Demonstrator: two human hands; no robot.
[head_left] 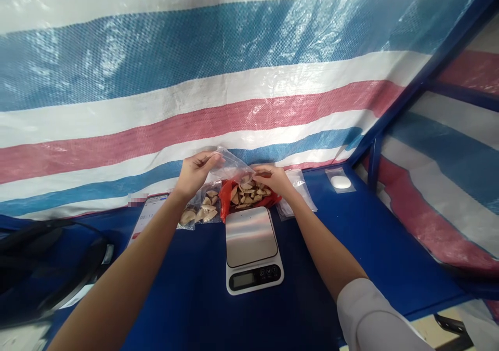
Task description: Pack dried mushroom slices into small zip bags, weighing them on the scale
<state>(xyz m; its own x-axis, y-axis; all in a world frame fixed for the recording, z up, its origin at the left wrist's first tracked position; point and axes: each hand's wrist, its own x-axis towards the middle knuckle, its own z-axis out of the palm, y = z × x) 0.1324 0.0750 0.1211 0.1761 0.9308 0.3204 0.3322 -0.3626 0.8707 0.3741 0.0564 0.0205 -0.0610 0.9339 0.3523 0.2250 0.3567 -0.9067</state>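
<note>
A clear plastic bag (233, 167) is stretched at a slant between my two hands, above the pile of dried slices. My left hand (197, 171) pinches its upper left end between thumb and fingers. At the bag's lower right end, the fingers of my right hand (273, 179) are closed on its edge. Just beneath lies an open red plastic bag (226, 197) full of pale brown dried slices (247, 195). In front of it stands a white kitchen scale (253, 249) with a bare metal plate; no reading can be made out on its display.
Clear bags of dried slices (206, 208) lie left of the red bag, beside a phone (152, 210). Flat clear bags (300, 192) lie to the right, and a small bag with a white round object (340, 181) farther right. Striped tarpaulin (195, 117) walls the blue table (312, 299).
</note>
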